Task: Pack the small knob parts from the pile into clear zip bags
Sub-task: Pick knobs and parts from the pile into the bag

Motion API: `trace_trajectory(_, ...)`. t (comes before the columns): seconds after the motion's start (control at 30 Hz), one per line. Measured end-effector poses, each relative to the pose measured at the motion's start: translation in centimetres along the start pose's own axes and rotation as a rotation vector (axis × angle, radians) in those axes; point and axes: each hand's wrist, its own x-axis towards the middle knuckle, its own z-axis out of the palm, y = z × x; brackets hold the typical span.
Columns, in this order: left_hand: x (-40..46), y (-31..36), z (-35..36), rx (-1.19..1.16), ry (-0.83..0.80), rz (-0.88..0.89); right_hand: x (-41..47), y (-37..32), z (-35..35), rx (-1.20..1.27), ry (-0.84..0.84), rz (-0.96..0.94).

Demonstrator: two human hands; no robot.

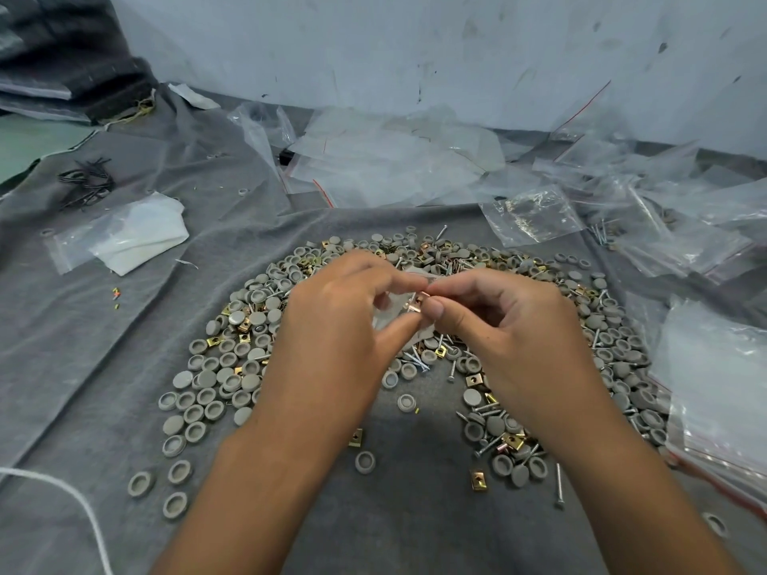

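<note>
Grey fabric (103,367), soft and creased, is covering the whole work surface. Sprawling across its middle is the pile (257,354) of round matte grey knob caps, brass-coloured square clips and thin screws, and it looks large, so most of the packing seems left to do. Crinkly empty zip bags (394,159) are lying behind it. Above the pile, the left hand (340,321) and right hand (510,321) are both pinching a small clear zip bag (394,313), with a coppery part (416,302) sitting at its mouth.
</note>
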Motion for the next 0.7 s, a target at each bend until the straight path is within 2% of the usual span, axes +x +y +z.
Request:
trace_trajectory(0.2, 0.1, -0.1, -0.3, 0.036, -0.008, -0.054, -0.1, 0.2, -0.7, -0.023, 0.059, 0.021)
trace_trajectory(0.4, 0.0, 0.1, -0.4, 0.031, -0.024, -0.063, -0.2, -0.1, 0.0, -0.052, 0.215, -0.124)
trace_trajectory(0.5, 0.1, 0.1, -0.5, 0.014, -0.008, -0.062, -0.1, -0.3, 0.3, -0.185, 0.284, -0.283)
trace_trajectory(0.6, 0.2, 0.0, -0.6, 0.006, -0.019, -0.058, 0.0, -0.1, 0.9, -0.385, 0.247, -0.404)
trace_trajectory(0.7, 0.3, -0.1, -0.7, 0.013, -0.031, -0.060, 0.0, 0.2, 1.5, -0.406, 0.187, -0.367)
